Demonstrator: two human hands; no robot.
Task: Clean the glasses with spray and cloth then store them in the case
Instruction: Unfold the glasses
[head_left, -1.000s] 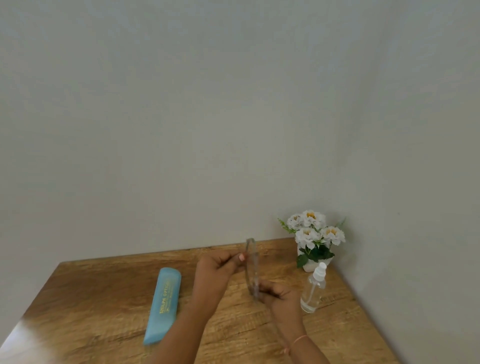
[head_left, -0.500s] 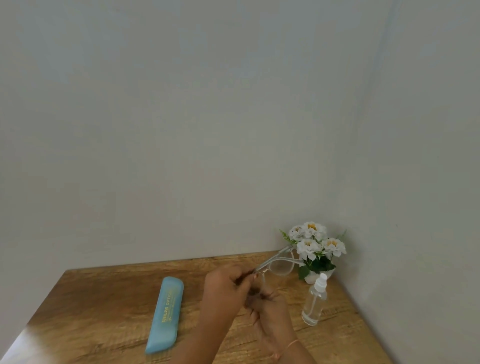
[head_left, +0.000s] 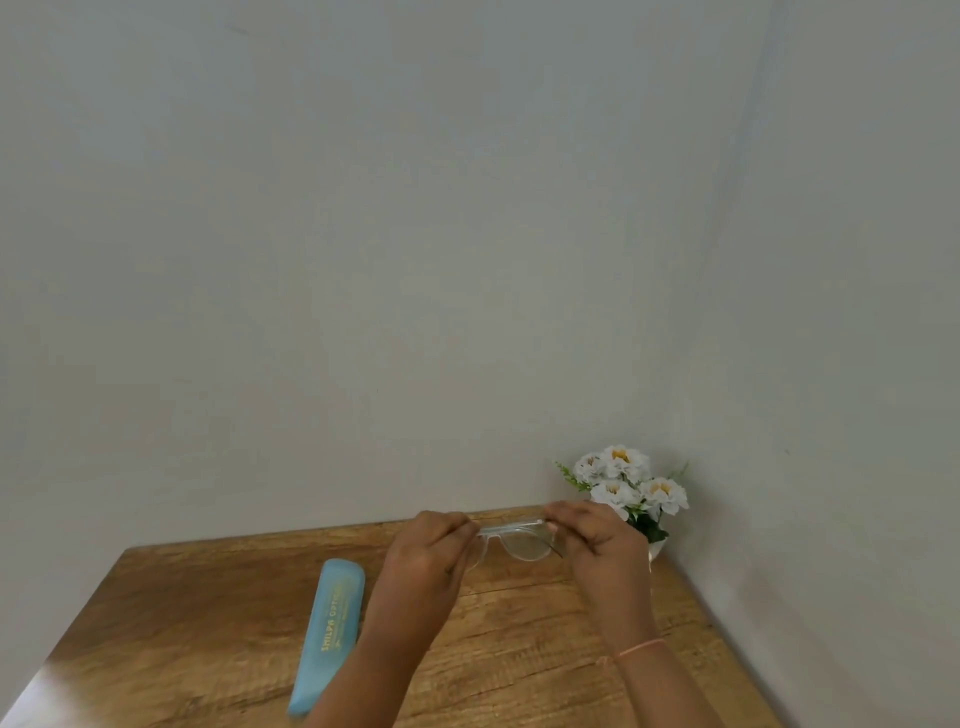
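Clear-framed glasses (head_left: 522, 543) are held level above the wooden table (head_left: 519, 649), lenses hanging down. My left hand (head_left: 431, 553) pinches the left end of the frame, and my right hand (head_left: 597, 535) pinches the right end. A closed light-blue glasses case (head_left: 328, 631) with gold lettering lies on the table to the left of my left forearm. The spray bottle is hidden behind my right hand. No cloth is in view.
White artificial flowers (head_left: 628, 483) in a small white pot stand in the back right corner. Grey walls close the table at the back and on the right. The table's left edge runs diagonally toward the lower left.
The glasses turned from an upright, edge-on hold to a level hold between both hands. My right hand rose and moved right, covering the spray bottle.
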